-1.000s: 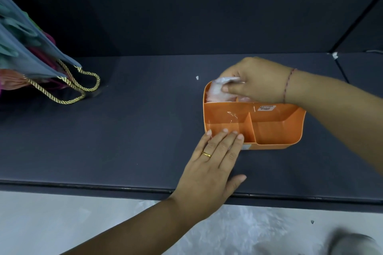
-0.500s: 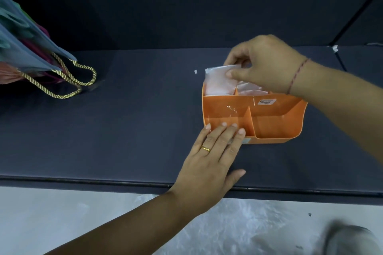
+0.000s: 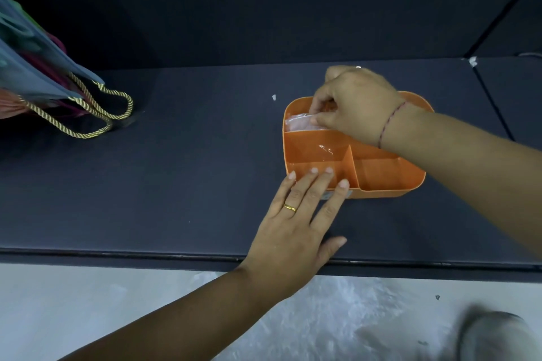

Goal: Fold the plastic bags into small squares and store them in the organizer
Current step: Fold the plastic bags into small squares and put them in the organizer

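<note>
Lowered from above the rim half a second ago, the folded plastic bag [image 3: 299,124] now sits inside the far-left compartment of the orange organizer [image 3: 381,182], pinched between the thumb and fingers of the right hand [image 3: 352,102]. The left hand [image 3: 293,226] lies flat, its straight fingers against the organizer's near wall, on the dark desk [image 3: 190,170]. Well off to the left lies a grey gift bag [image 3: 35,76] with gold rope handles [image 3: 96,114].

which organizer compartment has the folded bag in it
The far left compartment of the orange plastic organizer: the right hand pinches the folded clear plastic bag there, behind the one the left hand touches.
</note>
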### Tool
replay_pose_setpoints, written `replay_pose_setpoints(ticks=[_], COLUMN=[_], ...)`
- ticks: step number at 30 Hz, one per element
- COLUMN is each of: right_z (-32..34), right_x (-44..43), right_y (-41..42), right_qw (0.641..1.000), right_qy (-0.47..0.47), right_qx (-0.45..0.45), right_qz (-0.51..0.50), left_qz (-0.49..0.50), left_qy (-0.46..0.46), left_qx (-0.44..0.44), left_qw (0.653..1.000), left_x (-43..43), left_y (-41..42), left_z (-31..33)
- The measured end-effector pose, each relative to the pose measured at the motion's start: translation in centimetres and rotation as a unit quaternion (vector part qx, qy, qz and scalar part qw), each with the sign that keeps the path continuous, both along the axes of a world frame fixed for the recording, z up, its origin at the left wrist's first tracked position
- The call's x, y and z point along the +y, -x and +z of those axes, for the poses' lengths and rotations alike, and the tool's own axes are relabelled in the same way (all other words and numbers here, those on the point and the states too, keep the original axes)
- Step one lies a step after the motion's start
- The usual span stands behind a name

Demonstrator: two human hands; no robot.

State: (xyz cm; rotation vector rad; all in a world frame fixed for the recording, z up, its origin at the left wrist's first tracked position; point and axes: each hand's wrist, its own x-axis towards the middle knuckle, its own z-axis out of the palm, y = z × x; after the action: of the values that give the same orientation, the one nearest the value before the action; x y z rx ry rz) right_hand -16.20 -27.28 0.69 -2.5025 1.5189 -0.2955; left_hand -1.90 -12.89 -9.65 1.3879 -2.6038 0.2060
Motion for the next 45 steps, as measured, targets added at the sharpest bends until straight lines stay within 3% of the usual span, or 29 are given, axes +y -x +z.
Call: replay_pose_setpoints(ticks=[9, 17, 21, 23, 26, 30, 36, 40, 45], right_z=[-0.4, -1.7, -4.7, -7.9, -13.6, -17.1, -17.9, -17.8, -16.0], right_x=[0.5, 8.8, 17.6, 21.2, 23.9, 23.4, 20.1, 19.4, 20.3], right_y=[-0.1, 4.1, 6.8, 7.5, 7.8, 7.5, 4.9, 4.7, 5.4], right_qw=[1.000, 0.973, 0.960, 0.967, 0.972, 0.939, 0.933, 0.951, 0.951], right_qy=[0.008, 0.048, -0.021, -0.098, -0.217, -0.337, -0.301, -0.283, -0.300], right_qx=[0.008, -0.226, -0.280, -0.233, -0.074, 0.048, 0.155, 0.096, -0.069], right_qz=[-0.012, -0.018, -0.004, 0.029, 0.046, 0.042, 0.118, 0.077, -0.002], left_qz=[-0.021, -0.016, -0.005, 0.003, 0.016, 0.028, 0.022, 0.025, 0.029], left_qy=[0.027, 0.049, 0.042, 0.032, 0.010, -0.054, -0.076, -0.083, -0.099], left_qx=[-0.024, -0.032, -0.031, -0.049, -0.071, -0.069, -0.093, -0.080, -0.026], left_qw=[0.999, 0.998, 0.999, 0.998, 0.997, 0.996, 0.992, 0.993, 0.994], left_x=[-0.2, -2.5, -6.4, -8.6, -11.8, -15.9, -18.4, -18.2, -15.2], left_y=[-0.3, -0.3, -0.4, -0.6, -0.5, -0.2, -0.4, -0.3, 0.1], left_z=[-0.4, -0.8, -0.7, -0.7, 0.0, 1.4, 2.2, 2.0, 2.4])
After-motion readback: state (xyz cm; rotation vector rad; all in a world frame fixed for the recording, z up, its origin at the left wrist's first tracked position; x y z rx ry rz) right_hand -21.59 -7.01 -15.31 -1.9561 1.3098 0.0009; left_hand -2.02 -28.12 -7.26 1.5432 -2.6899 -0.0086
